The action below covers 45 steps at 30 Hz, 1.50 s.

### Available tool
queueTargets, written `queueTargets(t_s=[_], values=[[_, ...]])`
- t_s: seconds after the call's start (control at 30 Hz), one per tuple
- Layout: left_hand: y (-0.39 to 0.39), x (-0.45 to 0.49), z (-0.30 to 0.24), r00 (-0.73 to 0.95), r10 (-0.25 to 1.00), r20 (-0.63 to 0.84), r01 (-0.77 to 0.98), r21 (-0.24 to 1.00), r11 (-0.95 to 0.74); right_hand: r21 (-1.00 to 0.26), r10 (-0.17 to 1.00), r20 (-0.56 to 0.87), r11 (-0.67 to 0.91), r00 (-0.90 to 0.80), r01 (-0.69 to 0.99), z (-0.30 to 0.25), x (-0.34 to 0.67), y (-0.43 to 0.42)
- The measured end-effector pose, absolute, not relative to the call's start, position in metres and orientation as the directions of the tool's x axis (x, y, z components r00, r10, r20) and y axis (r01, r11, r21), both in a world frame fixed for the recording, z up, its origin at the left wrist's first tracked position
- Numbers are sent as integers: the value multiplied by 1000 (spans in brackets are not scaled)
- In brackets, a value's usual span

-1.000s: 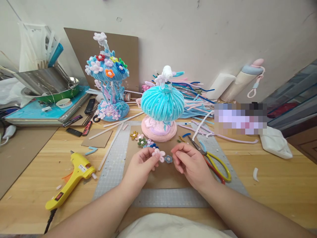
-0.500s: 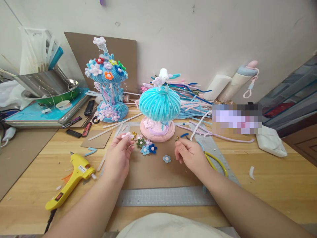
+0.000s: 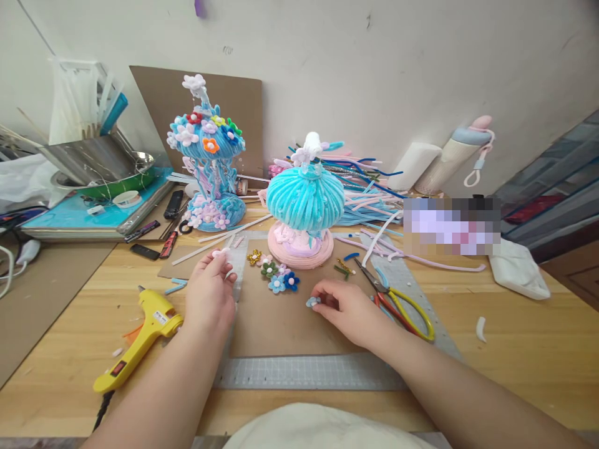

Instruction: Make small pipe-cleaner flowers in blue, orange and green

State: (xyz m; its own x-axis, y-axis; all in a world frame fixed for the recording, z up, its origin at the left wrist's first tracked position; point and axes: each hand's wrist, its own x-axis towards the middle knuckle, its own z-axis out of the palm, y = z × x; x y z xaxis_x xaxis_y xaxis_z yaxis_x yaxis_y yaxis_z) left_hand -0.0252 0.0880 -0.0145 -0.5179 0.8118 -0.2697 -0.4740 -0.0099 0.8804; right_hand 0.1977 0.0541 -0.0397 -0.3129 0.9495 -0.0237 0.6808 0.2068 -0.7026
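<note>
While the left hand (image 3: 209, 293) rests at the left edge of the brown cardboard sheet (image 3: 281, 330), its thumb and fingertips pinch narrowly on a small pink flower (image 3: 221, 253). The flower is pale and fuzzy, with rounded looped petals of soft wire, and is held just above the sheet's corner. The right hand (image 3: 349, 307) lies low on the cardboard, thumb and forefinger closed narrowly on a blue flower (image 3: 312, 302) that sits flat on the sheet. It is light blue with a pale centre and partly hidden by the fingertips.

Between the hands, a little further back, lies a cluster of flowers (image 3: 278, 279) in green, blue, pink and gold. Behind it stands a ribbed, plush turquoise dome (image 3: 305, 198) on a round pink base. A grey gridded cutting mat (image 3: 309, 372) lies under the cardboard on the wooden table (image 3: 515, 349). A yellow plastic glue gun (image 3: 140, 340) lies to the left, and yellow-handled scissors (image 3: 402, 302) just beside the right hand.
</note>
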Motion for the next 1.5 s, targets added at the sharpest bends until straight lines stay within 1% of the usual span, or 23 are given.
queueTargets(t_s=[0.1,0.17,0.23,0.33,0.4,0.47,0.53,0.6,0.63,0.7,0.73,0.8,0.97,1.07,1.2,1.3,1.4,1.5], values=[[90,-29,-16,-484,834,-264,-426,904,39,-784,956,-18,169,-294,598,-41,194,57],[90,-30,-16,-385,879,-281,-388,914,121,-829,962,7,159,-275,536,-41,192,59],[88,-29,-13,-236,922,-307,-341,915,217,-883,967,21,137,-255,449,-41,190,60],[80,-22,-10,49,944,-326,-246,912,328,-959,973,-19,47,-231,279,-37,185,58],[74,-17,-10,223,924,-311,-160,923,349,-984,978,-37,1,-208,178,-33,181,56],[72,-16,-10,310,911,-273,-73,948,309,-988,982,-33,-3,-187,157,-28,178,55],[75,-20,-12,247,944,-219,56,976,211,-976,982,-34,7,-186,217,-24,177,56],[83,-30,-15,88,987,-134,240,964,110,-951,981,-27,35,-194,308,-23,177,60],[88,-36,-16,11,995,-98,301,949,90,-931,981,-14,57,-191,362,-24,177,63],[97,-48,-20,-76,995,-62,362,928,85,-882,983,17,100,-182,460,-28,177,69],[100,-53,-21,-85,994,-64,377,922,91,-857,984,31,117,-176,502,-30,177,73],[103,-59,-23,-52,994,-92,403,909,105,-816,984,48,136,-169,561,-34,177,78],[101,-59,-25,122,975,-185,401,908,122,-753,980,44,160,-194,638,-45,175,83],[104,-57,-30,131,976,-177,399,910,111,-735,979,22,154,-205,660,-51,170,84],[111,-55,-37,65,992,-106,410,910,70,-730,980,16,146,-196,668,-52,157,88],[113,-57,-34,-19,999,-26,461,887,32,-733,982,32,149,-185,664,-51,150,91],[111,-58,-28,-118,989,85,535,845,-9,-731,980,63,172,-187,660,-50,150,89],[104,-52,-24,-164,962,219,598,797,-79,-719,972,113,223,-206,658,-48,155,82]])
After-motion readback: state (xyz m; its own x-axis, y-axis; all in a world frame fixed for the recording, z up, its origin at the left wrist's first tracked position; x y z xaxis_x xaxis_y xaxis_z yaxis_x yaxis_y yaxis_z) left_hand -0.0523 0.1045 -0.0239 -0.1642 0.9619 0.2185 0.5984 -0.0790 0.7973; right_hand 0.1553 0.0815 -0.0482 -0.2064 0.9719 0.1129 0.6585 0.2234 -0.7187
